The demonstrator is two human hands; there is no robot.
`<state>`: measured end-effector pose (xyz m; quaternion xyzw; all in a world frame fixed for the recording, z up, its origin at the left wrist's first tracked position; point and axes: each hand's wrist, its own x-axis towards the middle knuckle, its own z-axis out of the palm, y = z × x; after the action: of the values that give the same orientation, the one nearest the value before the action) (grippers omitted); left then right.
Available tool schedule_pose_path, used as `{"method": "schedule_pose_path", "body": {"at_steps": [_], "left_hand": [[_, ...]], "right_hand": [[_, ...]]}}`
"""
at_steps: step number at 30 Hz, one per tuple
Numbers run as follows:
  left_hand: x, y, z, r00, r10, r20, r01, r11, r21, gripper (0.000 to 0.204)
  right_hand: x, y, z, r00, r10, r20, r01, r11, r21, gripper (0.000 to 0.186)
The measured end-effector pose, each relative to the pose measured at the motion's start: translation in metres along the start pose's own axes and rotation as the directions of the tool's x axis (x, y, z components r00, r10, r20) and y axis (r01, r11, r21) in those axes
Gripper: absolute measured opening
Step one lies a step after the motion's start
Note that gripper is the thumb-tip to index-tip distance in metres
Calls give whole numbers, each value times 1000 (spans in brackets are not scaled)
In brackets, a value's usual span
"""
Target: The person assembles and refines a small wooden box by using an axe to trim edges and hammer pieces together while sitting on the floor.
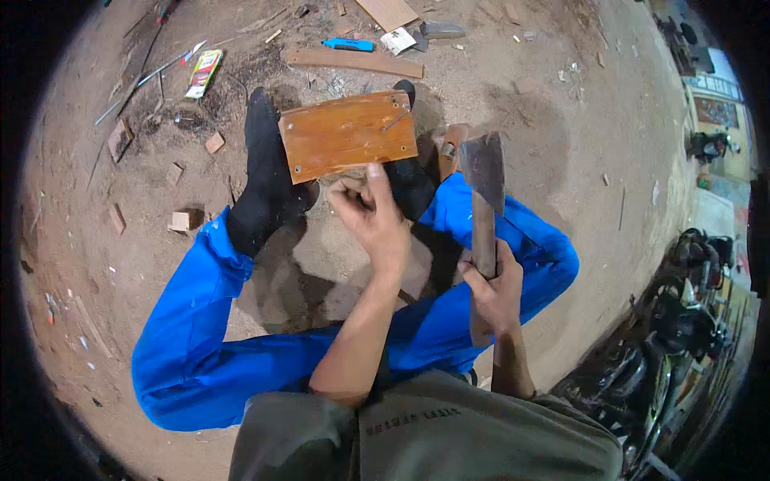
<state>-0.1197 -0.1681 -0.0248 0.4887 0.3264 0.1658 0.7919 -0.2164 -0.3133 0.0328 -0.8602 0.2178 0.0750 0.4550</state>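
Board (346, 138); left hand (373, 215) at near edge

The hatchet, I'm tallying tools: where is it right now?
In the head view, right of centre: the right hand grips the hatchet by its handle, its head right of the orange-brown board.

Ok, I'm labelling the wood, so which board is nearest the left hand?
The glossy orange-brown board, its lower edge right by the thumb of the left hand; the long thin strip and the paler board lie farther off.
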Motion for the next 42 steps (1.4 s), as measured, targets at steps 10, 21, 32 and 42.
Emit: {"method": "schedule_pose_path", "body": {"at_steps": [10, 21, 32, 42], "left_hand": [[61, 66, 35, 408, 471, 782, -872, -55, 487, 26], [89, 52, 48, 528, 317, 788, -823, -36, 566, 8], [95, 66, 56, 604, 161, 780, -794, 35, 607, 10], [103, 79, 52, 767, 134, 628, -593, 520, 614, 17]], "right_hand": [[57, 74, -16, 936, 309, 167, -350, 774, 527, 25], [80, 106, -29, 879, 349, 325, -460, 442, 770, 34], [85, 102, -36, 835, 410, 367, -519, 365, 773, 46], [86, 106, -34, 841, 410, 353, -512, 391, 765, 48]]}}
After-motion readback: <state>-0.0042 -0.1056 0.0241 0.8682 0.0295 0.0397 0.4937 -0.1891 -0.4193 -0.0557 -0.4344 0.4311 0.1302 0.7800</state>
